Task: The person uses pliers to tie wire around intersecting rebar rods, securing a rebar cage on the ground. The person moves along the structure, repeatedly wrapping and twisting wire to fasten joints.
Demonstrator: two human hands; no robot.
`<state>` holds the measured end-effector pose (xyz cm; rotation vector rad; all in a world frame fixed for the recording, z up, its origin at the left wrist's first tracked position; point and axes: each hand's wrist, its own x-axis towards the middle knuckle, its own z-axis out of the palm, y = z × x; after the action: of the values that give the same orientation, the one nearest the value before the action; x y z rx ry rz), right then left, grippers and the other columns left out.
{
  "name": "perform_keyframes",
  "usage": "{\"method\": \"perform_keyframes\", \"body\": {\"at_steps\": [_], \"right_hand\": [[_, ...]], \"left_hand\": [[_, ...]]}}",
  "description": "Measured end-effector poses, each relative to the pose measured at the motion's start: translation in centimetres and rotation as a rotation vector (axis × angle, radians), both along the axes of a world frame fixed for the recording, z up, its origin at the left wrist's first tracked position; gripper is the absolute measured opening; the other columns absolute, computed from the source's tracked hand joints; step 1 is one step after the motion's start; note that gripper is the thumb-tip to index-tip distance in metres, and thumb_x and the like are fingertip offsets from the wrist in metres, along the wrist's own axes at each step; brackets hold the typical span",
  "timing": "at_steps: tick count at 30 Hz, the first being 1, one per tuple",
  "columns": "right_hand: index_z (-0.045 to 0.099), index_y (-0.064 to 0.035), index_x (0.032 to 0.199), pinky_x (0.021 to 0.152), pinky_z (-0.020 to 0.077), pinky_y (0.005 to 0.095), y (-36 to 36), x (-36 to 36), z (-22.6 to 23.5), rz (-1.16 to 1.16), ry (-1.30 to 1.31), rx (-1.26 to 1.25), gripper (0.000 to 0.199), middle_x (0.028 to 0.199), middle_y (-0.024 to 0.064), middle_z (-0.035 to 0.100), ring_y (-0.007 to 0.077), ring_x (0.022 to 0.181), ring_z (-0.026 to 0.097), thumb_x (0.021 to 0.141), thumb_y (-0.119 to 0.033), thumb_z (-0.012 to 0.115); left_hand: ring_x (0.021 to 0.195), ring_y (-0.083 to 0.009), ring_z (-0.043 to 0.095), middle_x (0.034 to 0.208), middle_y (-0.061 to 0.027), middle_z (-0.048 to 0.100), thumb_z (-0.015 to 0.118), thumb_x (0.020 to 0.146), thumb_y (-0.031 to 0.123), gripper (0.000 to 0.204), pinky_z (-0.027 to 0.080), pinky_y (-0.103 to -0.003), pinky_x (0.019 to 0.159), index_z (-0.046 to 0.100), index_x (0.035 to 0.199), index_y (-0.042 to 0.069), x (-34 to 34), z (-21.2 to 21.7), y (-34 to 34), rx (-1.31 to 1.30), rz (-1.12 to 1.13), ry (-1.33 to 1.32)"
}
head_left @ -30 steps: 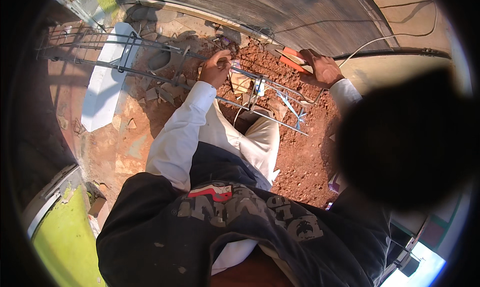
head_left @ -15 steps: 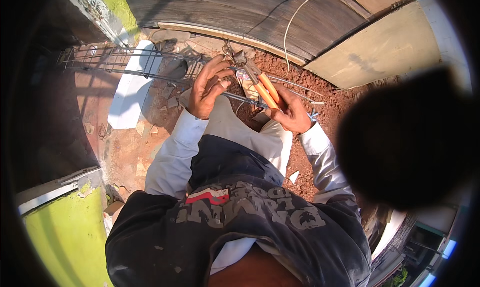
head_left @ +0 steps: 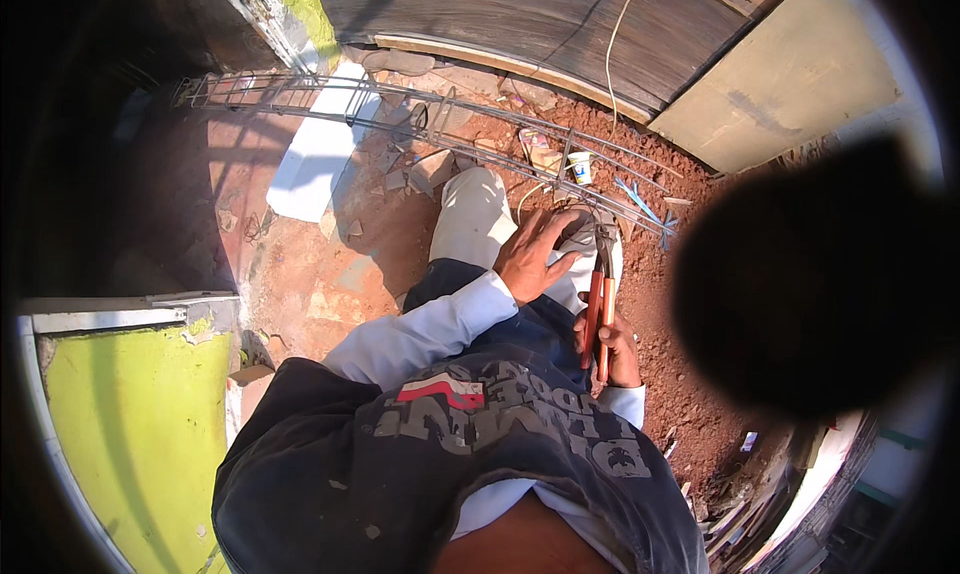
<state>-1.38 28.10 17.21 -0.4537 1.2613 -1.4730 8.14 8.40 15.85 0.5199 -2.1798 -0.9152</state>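
Right hand (head_left: pixel 612 349) gripping pincers (head_left: pixel 602 304): pinch hazard

Pincers stand right of frame centre, head just beside the rebar cage (head_left: pixel 565 162); contact cannot be told. Left hand (head_left: pixel 533 259) is spread wide near the pincer head. Caution: if the tool slips, its jaws may nip those fingers; loose soil (head_left: pixel 655 319) could let the cage shift.

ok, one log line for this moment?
right hand: holds pliers by handles | left hand: beside pliers' head, grip unclear | rebar cage: ahead of hands, running left | cup: near cage
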Motion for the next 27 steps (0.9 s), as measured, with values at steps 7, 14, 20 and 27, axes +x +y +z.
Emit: {"method": "perform_keyframes", "body": {"at_steps": [7,14,20,27], "right_hand": [[0.040,0.0044,0.136,0.061,0.0492,0.0263,0.4,-3.1,-0.4,0.142,-0.115,0.024,0.060,0.091,0.0082,0.058,0.0144,0.072,0.059,0.085,-0.021,0.056],[0.038,0.0014,0.140,0.076,0.0533,0.0306,0.2,-5.9,-4.2,0.351,-0.008,0.116,0.056,0.107,0.0134,0.062,0.0181,0.089,0.063,0.086,0.002,0.054],[0.031,0.0006,0.146,0.091,0.0502,0.0337,-1.2,-7.4,-4.1,0.536,-0.151,0.053,0.062,0.127,0.0156,0.056,0.0229,0.116,0.056,0.088,0.005,0.053],[0.033,-0.0012,0.147,0.106,0.0349,0.0351,-3.1,-8.2,-3.5,0.721,-0.005,-0.088,0.067,0.137,0.0102,0.047,0.0199,0.129,0.043,0.086,0.001,0.060]], "left_hand": [[0.093,-0.0288,0.054,0.103,-0.0113,0.055,0.074,0.078,0.018,0.023,0.047,-0.040,0.078,0.067,0.096,0.005,0.5,0.9,-0.4,-0.278,0.046,-0.146],[0.103,-0.0261,0.054,0.095,-0.0086,0.058,0.068,0.082,0.017,0.014,0.039,-0.045,0.099,0.063,0.085,0.005,1.2,0.8,1.6,-0.412,0.034,-0.301],[0.092,-0.0297,0.057,0.090,-0.0117,0.058,0.068,0.082,0.014,0.013,0.046,-0.042,0.088,0.059,0.081,0.004,2.3,3.1,1.2,-0.367,0.076,-0.390],[0.079,-0.0375,0.060,0.083,-0.0180,0.061,0.063,0.087,0.012,0.013,0.050,-0.042,0.074,0.061,0.090,-0.001,4.1,6.4,-0.2,-0.143,0.316,-0.380]]}}
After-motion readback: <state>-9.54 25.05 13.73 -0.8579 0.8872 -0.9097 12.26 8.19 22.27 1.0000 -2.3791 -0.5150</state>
